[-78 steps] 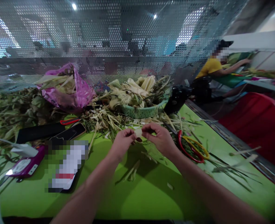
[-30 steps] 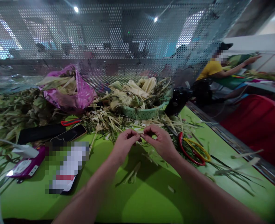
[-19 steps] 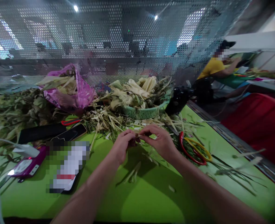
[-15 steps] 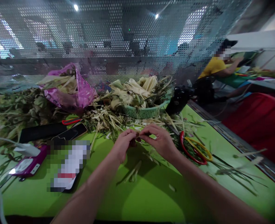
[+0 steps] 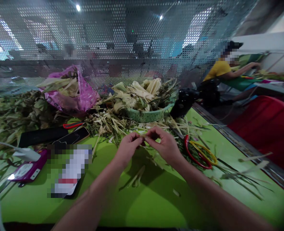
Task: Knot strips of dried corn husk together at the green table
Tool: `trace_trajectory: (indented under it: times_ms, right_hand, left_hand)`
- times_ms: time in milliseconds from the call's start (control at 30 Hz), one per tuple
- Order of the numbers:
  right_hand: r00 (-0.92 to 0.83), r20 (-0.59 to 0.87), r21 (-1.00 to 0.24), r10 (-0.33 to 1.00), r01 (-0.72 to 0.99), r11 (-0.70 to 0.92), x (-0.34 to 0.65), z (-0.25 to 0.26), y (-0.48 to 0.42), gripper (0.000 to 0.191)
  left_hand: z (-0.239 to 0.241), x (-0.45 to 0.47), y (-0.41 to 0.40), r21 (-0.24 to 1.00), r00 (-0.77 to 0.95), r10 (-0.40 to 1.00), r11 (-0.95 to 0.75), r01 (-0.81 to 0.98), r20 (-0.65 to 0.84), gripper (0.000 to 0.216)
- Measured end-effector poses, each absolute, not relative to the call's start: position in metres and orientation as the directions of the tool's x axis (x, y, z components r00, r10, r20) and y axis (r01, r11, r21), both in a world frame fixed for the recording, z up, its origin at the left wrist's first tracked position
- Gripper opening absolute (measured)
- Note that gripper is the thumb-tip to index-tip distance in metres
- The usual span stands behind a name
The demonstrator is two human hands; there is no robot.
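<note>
My left hand (image 5: 127, 148) and my right hand (image 5: 164, 144) meet over the middle of the green table. Thumb and fingers of both are closed in a pinch on a small pale piece of dried plant (image 5: 143, 135), mostly covered by the fingertips. Just below lies a little bundle of pale husk strips (image 5: 137, 179). To the right of my right hand rest scissors with red and yellow handles (image 5: 187, 148), among green stems. Behind my hands, loose dry stalks and husks (image 5: 108, 123) lie in a heap.
A green basket (image 5: 144, 116) of dried husks stands at the back, beside a pink plastic bag (image 5: 87, 98) and a dark object (image 5: 181, 102). Leaves (image 5: 19, 112), a red-handled cutter (image 5: 72, 125), phones (image 5: 78, 136) and a purple power strip (image 5: 32, 171) lie left. A person (image 5: 220, 69) sits far right.
My fingers have shifted slightly on the small piece, and more of its pale surface shows between them. The person at far right has stretched an arm forward.
</note>
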State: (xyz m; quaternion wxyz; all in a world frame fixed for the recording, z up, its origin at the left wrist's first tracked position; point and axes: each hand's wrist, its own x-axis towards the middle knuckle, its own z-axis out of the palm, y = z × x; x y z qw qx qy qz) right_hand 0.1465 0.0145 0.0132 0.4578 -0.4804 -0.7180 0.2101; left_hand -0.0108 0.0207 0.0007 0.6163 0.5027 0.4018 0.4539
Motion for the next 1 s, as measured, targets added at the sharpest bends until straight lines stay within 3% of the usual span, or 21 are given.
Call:
trace_trajectory:
  times_ms: [200, 333, 533, 667, 800, 1000]
  right_hand:
    - [-0.201, 0.517, -0.712, 0.832, 0.440, 0.548, 0.1479, 0.0150, 0.0155, 0.007]
    - [-0.200, 0.531, -0.681, 0.823, 0.478, 0.555, 0.1495, 0.0171, 0.0176, 0.003]
    - [-0.204, 0.489, -0.678, 0.848, 0.524, 0.516, 0.1525, 0.0141, 0.0185, 0.006]
    - [-0.157, 0.443, -0.715, 0.883, 0.533, 0.453, 0.1537, 0.0125, 0.0183, 0.004]
    - [-0.129, 0.429, -0.740, 0.894, 0.518, 0.430, 0.1526, 0.0136, 0.0174, 0.003]
    - [-0.204, 0.515, -0.694, 0.832, 0.470, 0.545, 0.1499, 0.0182, 0.0146, 0.008]
  left_hand:
    - [-0.0034, -0.0120, 0.0232, 0.891, 0.254, 0.951, 0.266, -0.368, -0.179, 0.010]
    - [-0.0014, -0.0125, 0.0235, 0.890, 0.262, 0.945, 0.283, -0.357, -0.195, 0.008]
    - [0.0017, -0.0110, 0.0233, 0.999, 0.240, 0.971, 0.004, -0.047, 0.008, 0.013]
    - [0.0008, -0.0103, 0.0213, 0.978, 0.262, 0.951, -0.192, 0.085, 0.164, 0.018]
    - [0.0026, -0.0097, 0.0183, 0.949, 0.272, 0.937, -0.270, 0.161, 0.221, 0.020]
    - [0.0036, -0.0099, 0.0204, 0.996, 0.256, 0.965, -0.038, -0.077, 0.056, 0.015]
